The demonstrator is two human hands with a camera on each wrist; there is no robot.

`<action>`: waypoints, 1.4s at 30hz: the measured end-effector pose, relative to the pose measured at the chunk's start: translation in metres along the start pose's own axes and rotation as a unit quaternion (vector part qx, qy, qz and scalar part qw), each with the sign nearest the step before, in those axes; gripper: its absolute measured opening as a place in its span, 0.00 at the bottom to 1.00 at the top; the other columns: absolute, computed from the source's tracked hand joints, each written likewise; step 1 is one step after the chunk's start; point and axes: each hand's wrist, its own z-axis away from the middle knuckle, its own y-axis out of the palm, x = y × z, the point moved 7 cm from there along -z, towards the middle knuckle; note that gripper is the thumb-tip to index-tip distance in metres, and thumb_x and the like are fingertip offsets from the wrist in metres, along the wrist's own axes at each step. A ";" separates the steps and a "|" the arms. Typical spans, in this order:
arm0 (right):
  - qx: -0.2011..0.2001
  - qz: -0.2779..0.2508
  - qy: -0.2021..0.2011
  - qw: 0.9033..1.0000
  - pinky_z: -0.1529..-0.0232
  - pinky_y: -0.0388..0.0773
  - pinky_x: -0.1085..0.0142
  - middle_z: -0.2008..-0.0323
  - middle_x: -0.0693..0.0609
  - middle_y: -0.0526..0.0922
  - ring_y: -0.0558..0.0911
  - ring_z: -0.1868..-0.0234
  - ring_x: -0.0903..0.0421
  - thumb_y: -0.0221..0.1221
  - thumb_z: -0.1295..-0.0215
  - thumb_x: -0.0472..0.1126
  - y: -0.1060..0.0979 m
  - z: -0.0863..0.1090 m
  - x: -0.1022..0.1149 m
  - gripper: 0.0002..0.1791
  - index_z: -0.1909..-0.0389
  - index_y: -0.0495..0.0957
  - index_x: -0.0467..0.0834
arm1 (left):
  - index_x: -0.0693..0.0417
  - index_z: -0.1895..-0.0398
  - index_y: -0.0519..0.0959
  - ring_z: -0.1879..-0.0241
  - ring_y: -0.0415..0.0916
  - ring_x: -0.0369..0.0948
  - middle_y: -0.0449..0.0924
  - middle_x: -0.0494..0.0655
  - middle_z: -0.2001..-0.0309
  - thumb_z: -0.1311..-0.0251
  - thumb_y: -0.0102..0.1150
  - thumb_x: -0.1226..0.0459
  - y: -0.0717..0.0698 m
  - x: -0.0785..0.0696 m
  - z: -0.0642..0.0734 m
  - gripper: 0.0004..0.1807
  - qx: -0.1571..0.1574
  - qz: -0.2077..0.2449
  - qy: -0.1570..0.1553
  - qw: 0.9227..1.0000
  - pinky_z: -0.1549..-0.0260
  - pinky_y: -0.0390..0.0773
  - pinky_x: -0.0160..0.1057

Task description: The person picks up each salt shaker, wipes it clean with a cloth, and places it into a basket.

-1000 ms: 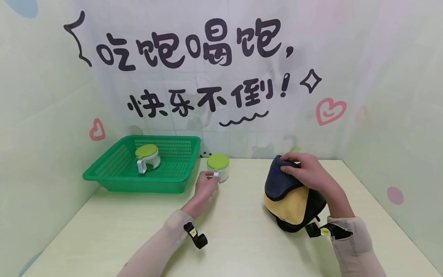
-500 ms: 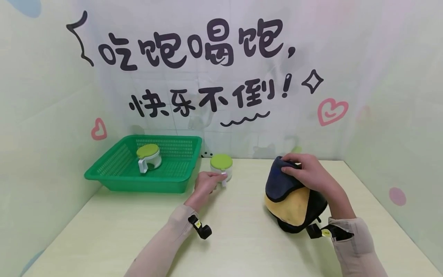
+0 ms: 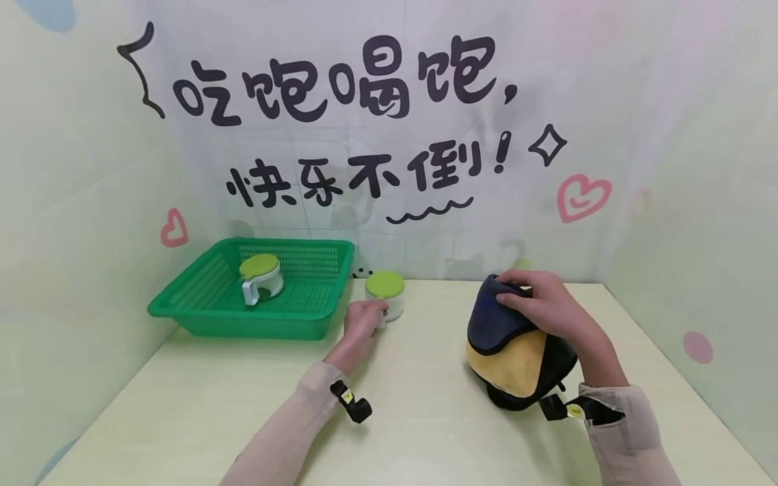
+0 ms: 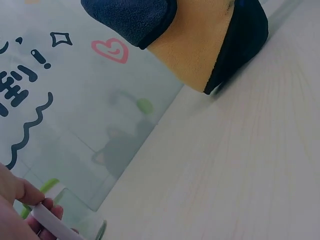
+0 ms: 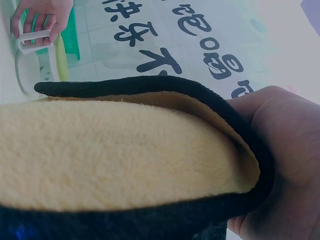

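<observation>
In the head view my left hand (image 3: 362, 318) grips the handle of a clear seasoning jar (image 3: 394, 308) with a green lid, on the table just right of the basket. The left wrist view shows thumb and fingers around the white handle (image 4: 50, 222). At the right, my right hand (image 3: 543, 300) holds the upper part of a folded cleaning cloth (image 3: 507, 361), navy on one face and yellow on the other, with black edging. The cloth's lower part bulges down to the table. In the right wrist view the cloth (image 5: 110, 150) fills much of the picture and hides most fingers.
A green plastic basket (image 3: 255, 327) stands at the back left. Inside it is a second green-lidded jar (image 3: 267, 280), its handle facing front. A printed fabric wall (image 3: 425, 250) closes off the back of the pale wooden table (image 3: 419, 405).
The left hand shifted the jar slightly right with its handle swinging right, then back left. The right hand and the cloth stay essentially where they were.
</observation>
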 end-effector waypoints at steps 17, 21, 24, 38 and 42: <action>0.004 0.010 -0.002 1.000 0.43 0.79 0.46 0.45 0.39 0.85 0.83 0.43 0.42 0.63 0.30 0.39 0.008 -0.001 0.001 0.13 0.47 0.84 0.41 | 0.59 0.66 0.75 0.66 0.86 0.47 0.84 0.48 0.74 0.32 0.42 0.65 -0.007 -0.006 0.000 0.11 -0.004 0.106 -0.006 0.994 0.45 0.83 0.53; 0.005 0.011 0.000 1.000 0.43 0.79 0.46 0.45 0.39 0.86 0.83 0.43 0.42 0.63 0.29 0.40 0.008 -0.001 0.000 0.14 0.47 0.84 0.41 | 0.61 0.66 0.75 0.70 0.83 0.43 0.82 0.47 0.75 0.33 0.43 0.66 -0.009 -0.008 0.000 0.10 -0.012 0.124 -0.006 0.992 0.47 0.84 0.52; 0.004 0.013 0.001 1.000 0.43 0.79 0.46 0.45 0.40 0.86 0.83 0.44 0.43 0.63 0.29 0.40 0.008 -0.002 -0.001 0.13 0.47 0.84 0.41 | 0.61 0.66 0.75 0.74 0.79 0.39 0.79 0.46 0.76 0.34 0.45 0.66 -0.012 -0.009 -0.002 0.09 -0.022 0.143 -0.007 0.989 0.54 0.85 0.46; 0.004 0.021 -0.009 1.000 0.45 0.79 0.49 0.46 0.41 0.86 0.83 0.45 0.45 0.64 0.29 0.40 0.011 -0.003 0.001 0.13 0.47 0.84 0.42 | 0.56 0.70 0.73 0.78 0.74 0.38 0.69 0.42 0.77 0.33 0.44 0.63 -0.003 -0.039 0.019 0.10 0.002 0.130 0.022 0.991 0.68 0.81 0.34; 0.006 0.022 -0.010 1.000 0.45 0.80 0.49 0.46 0.41 0.86 0.83 0.46 0.45 0.64 0.29 0.40 0.012 -0.003 0.004 0.13 0.47 0.84 0.42 | 0.55 0.72 0.71 0.78 0.72 0.37 0.68 0.42 0.79 0.32 0.43 0.63 0.003 -0.052 0.032 0.11 0.031 0.127 0.036 0.991 0.68 0.82 0.33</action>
